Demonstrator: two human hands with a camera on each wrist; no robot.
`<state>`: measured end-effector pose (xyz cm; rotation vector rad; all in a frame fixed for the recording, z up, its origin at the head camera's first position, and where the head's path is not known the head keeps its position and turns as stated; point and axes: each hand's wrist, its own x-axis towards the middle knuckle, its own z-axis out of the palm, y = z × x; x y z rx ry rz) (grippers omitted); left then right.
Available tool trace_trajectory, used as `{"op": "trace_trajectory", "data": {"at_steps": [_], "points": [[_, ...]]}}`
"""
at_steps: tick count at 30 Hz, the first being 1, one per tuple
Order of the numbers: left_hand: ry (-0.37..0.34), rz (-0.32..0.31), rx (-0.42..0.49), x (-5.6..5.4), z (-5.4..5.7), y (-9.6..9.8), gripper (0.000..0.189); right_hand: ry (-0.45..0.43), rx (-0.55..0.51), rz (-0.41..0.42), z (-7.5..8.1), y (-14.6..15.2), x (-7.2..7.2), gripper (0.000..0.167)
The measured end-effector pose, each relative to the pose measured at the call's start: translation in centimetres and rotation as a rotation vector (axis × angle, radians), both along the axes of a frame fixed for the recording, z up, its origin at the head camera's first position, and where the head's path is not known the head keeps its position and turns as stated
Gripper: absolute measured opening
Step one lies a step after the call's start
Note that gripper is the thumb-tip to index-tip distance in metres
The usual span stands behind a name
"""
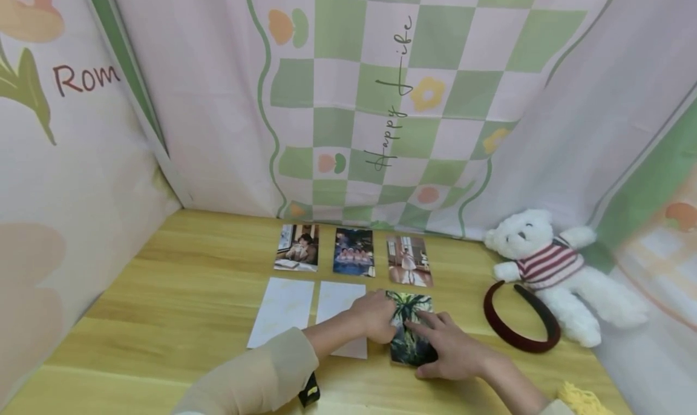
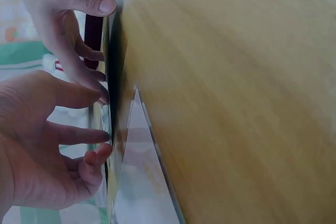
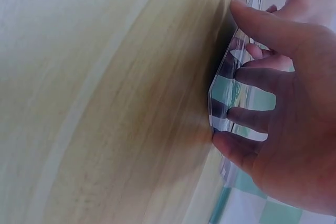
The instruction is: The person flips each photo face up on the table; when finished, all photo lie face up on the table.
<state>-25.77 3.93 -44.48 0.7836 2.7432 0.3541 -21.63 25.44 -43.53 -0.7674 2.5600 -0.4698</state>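
Note:
A photo card [image 1: 412, 356] with a dark green plant picture lies on the table before both hands. My left hand [image 1: 373, 316] touches its left side with extended fingers, while its outer fingers bend inward in the left wrist view. From the right, my right hand [image 1: 456, 349] rests spread fingers on the card, its thumb at the near edge. The right wrist view shows the card's glossy surface [image 3: 223, 90] under those fingertips. Two white cards [image 1: 280, 312] lie to the left, the nearer one partly covered by my left forearm.
Three photo cards [image 1: 354, 251] form a row at the back of the wooden table [image 1: 163, 306]. On the right are a dark red headband [image 1: 523, 344], a white teddy bear [image 1: 572, 282] and yellow yarn [image 1: 581, 398]. A small black item [image 1: 310, 392] shows beneath my left sleeve.

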Motion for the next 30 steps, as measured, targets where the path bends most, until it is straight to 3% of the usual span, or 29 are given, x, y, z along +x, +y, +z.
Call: {"op": "trace_trajectory", "data": {"at_steps": [2, 5, 9, 13, 23, 30], "points": [[0.036, -0.005, -0.039, 0.1, -0.05, 0.08, 0.026, 0.013, 0.008, -0.001, 0.04, -0.15, 0.04, 0.087], [0.072, -0.036, -0.115, 0.3, -0.06, 0.13, 0.05, 0.008, 0.012, -0.025, 0.24, -0.46, 0.11, 0.087], [0.05, -0.096, -0.188, 0.48, 0.05, 0.06, 0.072, 0.007, 0.028, -0.049, 0.28, -0.6, 0.05, 0.086], [0.02, -0.129, -0.206, 0.58, 0.08, -0.04, 0.073, 0.014, 0.024, -0.064, 0.11, -0.57, 0.0, 0.087], [0.083, -0.145, -0.258, 0.87, -0.14, 0.0, 0.077, 0.046, 0.014, -0.063, -0.11, -0.51, -0.25, 0.085], [0.071, -0.139, -0.27, 0.97, -0.06, -0.02, 0.075, 0.055, 0.01, -0.058, -0.15, -0.82, -0.34, 0.083]]}}
